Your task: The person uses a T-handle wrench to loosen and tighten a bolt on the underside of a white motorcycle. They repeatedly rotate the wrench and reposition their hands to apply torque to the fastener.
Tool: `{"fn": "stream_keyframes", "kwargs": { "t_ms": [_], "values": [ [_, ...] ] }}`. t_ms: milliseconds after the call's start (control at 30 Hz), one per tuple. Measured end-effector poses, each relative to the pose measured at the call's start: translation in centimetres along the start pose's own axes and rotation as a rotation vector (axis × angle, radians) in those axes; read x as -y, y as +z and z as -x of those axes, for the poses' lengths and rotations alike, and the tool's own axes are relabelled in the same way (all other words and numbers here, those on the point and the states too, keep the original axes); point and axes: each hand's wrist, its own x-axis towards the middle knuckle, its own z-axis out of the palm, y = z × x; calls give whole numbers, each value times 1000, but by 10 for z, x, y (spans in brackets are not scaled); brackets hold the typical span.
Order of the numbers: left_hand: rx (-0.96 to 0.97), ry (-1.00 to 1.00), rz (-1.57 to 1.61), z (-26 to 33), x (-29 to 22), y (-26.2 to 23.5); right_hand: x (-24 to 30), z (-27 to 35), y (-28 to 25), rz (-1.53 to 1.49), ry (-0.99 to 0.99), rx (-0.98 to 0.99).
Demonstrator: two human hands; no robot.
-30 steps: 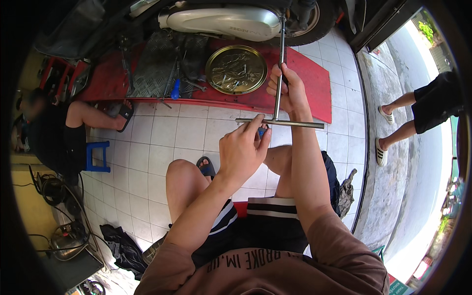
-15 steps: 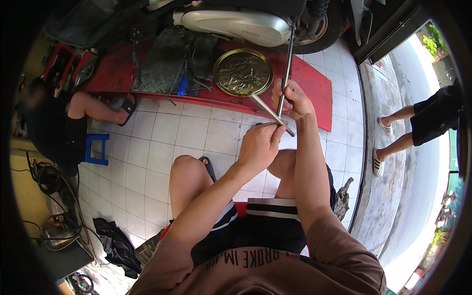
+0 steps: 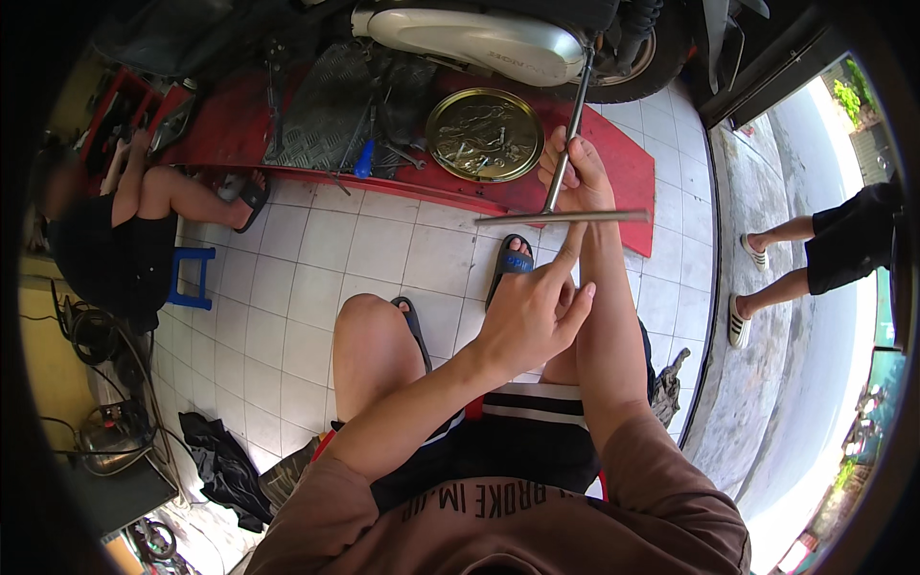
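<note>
A long T-handle wrench (image 3: 565, 165) slants from the silver-covered side of a motorcycle (image 3: 474, 40) toward me, its crossbar nearest. Around its shaft, just beyond the crossbar, my right hand (image 3: 586, 174) is loosely curled. My left hand (image 3: 525, 321) holds nothing; its index finger reaches up to the middle of the crossbar and its thumb stands apart. Whether that fingertip touches the bar is hard to tell. The wrench's far end is hidden against the motorcycle. Left of my right hand, a round gold-coloured tray (image 3: 438, 153) holds several small metal parts.
The tray rests on a red platform (image 3: 618, 182). A blue-handled screwdriver (image 3: 363, 159) and a spanner (image 3: 407, 157) lie there too. At the left a person (image 3: 105, 230) sits by a blue stool (image 3: 193, 278). Another person (image 3: 843, 225) stands outside the doorway at right.
The crossbar has turned from a steep slant to nearly level. My left hand has let go of it and drawn slightly nearer; my right hand stays at the shaft with looser fingers.
</note>
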Motion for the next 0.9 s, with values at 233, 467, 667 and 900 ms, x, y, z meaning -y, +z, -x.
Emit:
{"fn": "stream_keyframes", "kwargs": {
  "t_ms": [233,467,667,900],
  "values": [
    [-100,-257,88,14,-10,14,-6,-6,-1,-50,7,-47],
    [-276,-148,-20,-4,2,-9,-5,-6,2,-18,-15,-111],
    [-87,-198,67,-16,37,-6,2,-9,14,64,-30,-173],
    [-17,-492,802,-22,38,5,-2,-8,21,278,28,-361]
  ]
}}
